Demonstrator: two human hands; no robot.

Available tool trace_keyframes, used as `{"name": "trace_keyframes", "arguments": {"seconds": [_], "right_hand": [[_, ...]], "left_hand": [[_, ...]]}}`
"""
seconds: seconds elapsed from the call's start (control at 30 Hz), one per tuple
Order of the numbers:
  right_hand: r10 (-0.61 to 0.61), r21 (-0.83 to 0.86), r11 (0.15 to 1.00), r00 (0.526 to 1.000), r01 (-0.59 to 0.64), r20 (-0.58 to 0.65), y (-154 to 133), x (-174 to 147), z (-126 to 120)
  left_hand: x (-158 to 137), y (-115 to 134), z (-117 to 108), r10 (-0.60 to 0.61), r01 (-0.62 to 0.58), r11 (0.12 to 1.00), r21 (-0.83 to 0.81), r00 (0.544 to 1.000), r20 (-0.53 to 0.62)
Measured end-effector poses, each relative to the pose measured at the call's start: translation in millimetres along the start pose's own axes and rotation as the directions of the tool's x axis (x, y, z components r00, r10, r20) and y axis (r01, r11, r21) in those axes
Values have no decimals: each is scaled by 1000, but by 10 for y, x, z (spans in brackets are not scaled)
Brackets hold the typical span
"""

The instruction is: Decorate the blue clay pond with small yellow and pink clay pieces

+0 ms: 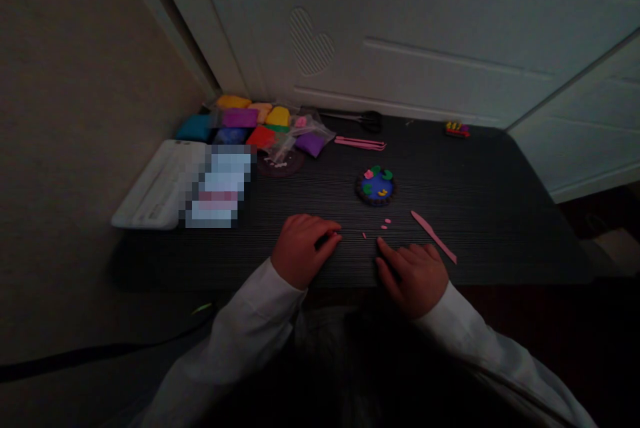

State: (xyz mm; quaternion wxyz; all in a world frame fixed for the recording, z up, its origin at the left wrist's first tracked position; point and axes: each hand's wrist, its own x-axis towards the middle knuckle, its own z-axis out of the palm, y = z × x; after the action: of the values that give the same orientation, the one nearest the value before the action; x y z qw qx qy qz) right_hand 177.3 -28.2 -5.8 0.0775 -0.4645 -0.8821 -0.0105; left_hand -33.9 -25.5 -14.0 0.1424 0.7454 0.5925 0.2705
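Observation:
My left hand point(300, 251) is closed in a pinch just above the table, with a tiny pinkish piece of clay point(334, 233) partly hidden at its fingertips. To the right, my right hand point(415, 275) holds nothing; its index finger stretches out to the tabletop and the thumb is apart. Small pink clay pieces lie near that fingertip: a thin strip point(364, 236) and two flat ovals point(388, 221). Beyond them sits a round clay pond point(378, 185) with a dark beaded rim, blue middle, green leaves and a pink flower. A pink clay knife point(434, 237) lies beside my right hand.
Bags of coloured clay point(240, 118) crowd the back left, by a white case point(157, 185) and a dark round dish point(283, 165). Pink modelling tools point(360, 143) and scissors point(370, 121) lie at the back. A small colourful figure point(457, 129) stands back right.

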Motion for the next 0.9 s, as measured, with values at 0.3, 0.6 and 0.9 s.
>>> {"name": "trace_keyframes", "arguments": {"seconds": [0.3, 0.6, 0.9], "right_hand": [[53, -10, 999, 996, -54, -68, -49, -2, 17], [63, -16, 998, 997, -64, -54, -50, -10, 23], [69, 7, 998, 997, -69, -22, -32, -9, 47]], "left_hand": [[-4, 9, -11, 3, -3, 1000, -3, 1000, -12], [2, -5, 10, 5, -5, 1000, 2, 1000, -4], [-9, 1, -7, -4, 4, 1000, 1, 1000, 0]]}}
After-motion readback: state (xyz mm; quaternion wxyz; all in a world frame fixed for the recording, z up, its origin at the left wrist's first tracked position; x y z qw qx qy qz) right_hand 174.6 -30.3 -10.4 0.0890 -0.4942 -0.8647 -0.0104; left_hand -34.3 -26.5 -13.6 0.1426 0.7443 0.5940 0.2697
